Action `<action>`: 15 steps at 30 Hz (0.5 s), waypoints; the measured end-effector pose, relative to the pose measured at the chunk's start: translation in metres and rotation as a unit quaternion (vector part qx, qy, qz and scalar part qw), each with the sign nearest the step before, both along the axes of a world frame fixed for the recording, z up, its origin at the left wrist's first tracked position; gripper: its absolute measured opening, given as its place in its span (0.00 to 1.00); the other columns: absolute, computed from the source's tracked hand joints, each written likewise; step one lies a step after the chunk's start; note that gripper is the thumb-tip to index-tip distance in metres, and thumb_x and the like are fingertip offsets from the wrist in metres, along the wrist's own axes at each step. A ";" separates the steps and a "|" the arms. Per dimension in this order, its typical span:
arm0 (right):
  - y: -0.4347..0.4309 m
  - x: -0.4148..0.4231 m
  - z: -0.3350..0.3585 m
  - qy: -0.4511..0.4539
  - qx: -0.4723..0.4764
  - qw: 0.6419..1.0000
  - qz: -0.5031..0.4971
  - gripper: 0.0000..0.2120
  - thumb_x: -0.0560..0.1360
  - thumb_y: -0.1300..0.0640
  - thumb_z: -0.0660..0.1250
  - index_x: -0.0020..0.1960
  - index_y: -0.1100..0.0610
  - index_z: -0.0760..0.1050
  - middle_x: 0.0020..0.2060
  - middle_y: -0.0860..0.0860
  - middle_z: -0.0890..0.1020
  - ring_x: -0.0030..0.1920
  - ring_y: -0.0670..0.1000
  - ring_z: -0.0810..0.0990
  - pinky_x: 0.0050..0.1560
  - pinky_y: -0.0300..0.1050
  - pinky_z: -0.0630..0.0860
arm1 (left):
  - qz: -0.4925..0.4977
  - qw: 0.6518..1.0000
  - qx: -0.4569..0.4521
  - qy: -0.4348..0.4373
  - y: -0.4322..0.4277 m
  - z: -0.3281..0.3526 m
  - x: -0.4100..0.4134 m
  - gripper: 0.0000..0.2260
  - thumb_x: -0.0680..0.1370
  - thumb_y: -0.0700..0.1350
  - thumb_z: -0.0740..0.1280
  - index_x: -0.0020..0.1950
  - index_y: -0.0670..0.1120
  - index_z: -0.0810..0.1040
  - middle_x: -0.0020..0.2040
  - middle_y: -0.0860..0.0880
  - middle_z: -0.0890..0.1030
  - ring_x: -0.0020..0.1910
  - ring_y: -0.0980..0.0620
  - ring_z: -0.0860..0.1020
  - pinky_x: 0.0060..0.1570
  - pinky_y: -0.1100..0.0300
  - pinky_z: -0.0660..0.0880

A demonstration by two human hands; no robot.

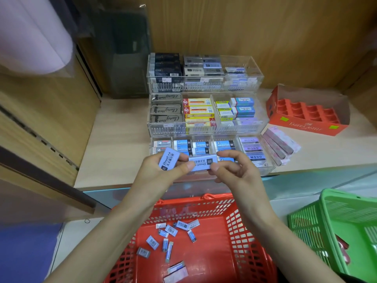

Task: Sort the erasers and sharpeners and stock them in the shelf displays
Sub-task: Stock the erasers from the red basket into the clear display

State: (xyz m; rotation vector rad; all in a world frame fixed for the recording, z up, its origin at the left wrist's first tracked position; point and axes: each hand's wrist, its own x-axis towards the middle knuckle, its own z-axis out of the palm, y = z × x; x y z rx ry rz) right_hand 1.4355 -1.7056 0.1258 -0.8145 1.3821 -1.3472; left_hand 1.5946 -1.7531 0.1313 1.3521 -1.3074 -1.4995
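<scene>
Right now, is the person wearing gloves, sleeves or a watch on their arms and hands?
No. The left hand and right hand are bare: no gloves, rings or watch. Both forearms are bare too, with no sleeves in view.

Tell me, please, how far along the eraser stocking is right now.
Mostly done: the acrylic display holds rows of erasers on all three tiers. In hand: the left hand and right hand hold two blue erasers before the bottom tier. Remaining: several loose erasers lie in the red basket, and pink packs lie beside the display.
</scene>
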 end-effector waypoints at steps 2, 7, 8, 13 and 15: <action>0.002 0.004 -0.007 -0.106 0.034 0.993 -0.033 0.08 0.70 0.63 0.70 0.48 0.58 0.75 0.34 0.52 0.82 0.35 0.46 0.80 0.37 0.35 0.75 | -0.017 1.000 0.011 -0.006 0.001 -0.002 -0.004 0.05 0.69 0.42 0.75 0.40 0.46 0.80 0.30 0.57 0.78 0.26 0.60 0.72 0.28 0.70 0.68; 0.006 0.009 -0.013 -0.251 0.035 0.967 -0.041 0.13 0.67 0.61 0.68 0.51 0.60 0.75 0.41 0.59 0.83 0.38 0.52 0.83 0.38 0.38 0.79 | -0.101 0.994 0.031 -0.022 0.009 -0.005 -0.016 0.05 0.69 0.40 0.76 0.40 0.47 0.81 0.34 0.52 0.82 0.33 0.60 0.77 0.33 0.71 0.71; 0.006 0.008 -0.013 -0.235 0.029 0.971 -0.041 0.14 0.68 0.60 0.69 0.53 0.60 0.76 0.43 0.60 0.83 0.40 0.54 0.82 0.42 0.42 0.79 | -0.119 0.992 0.031 -0.022 0.010 -0.003 -0.017 0.06 0.69 0.42 0.76 0.43 0.46 0.82 0.37 0.49 0.84 0.35 0.59 0.77 0.36 0.70 0.73; 0.003 0.000 -0.006 -0.055 0.006 0.998 -0.030 0.10 0.74 0.60 0.67 0.52 0.51 0.82 0.50 0.55 0.84 0.51 0.55 0.82 0.55 0.53 0.76 | -0.132 0.991 0.001 -0.011 0.012 0.004 -0.022 0.06 0.71 0.43 0.74 0.47 0.45 0.82 0.34 0.54 0.82 0.32 0.63 0.77 0.33 0.73 0.71; 0.003 -0.003 -0.002 -0.005 -0.025 0.999 -0.028 0.10 0.74 0.63 0.66 0.48 0.50 0.83 0.46 0.51 0.85 0.48 0.49 0.83 0.51 0.42 0.78 | -0.128 0.992 -0.012 -0.004 0.012 0.006 -0.023 0.06 0.71 0.45 0.72 0.46 0.45 0.82 0.31 0.56 0.81 0.31 0.63 0.76 0.34 0.72 0.70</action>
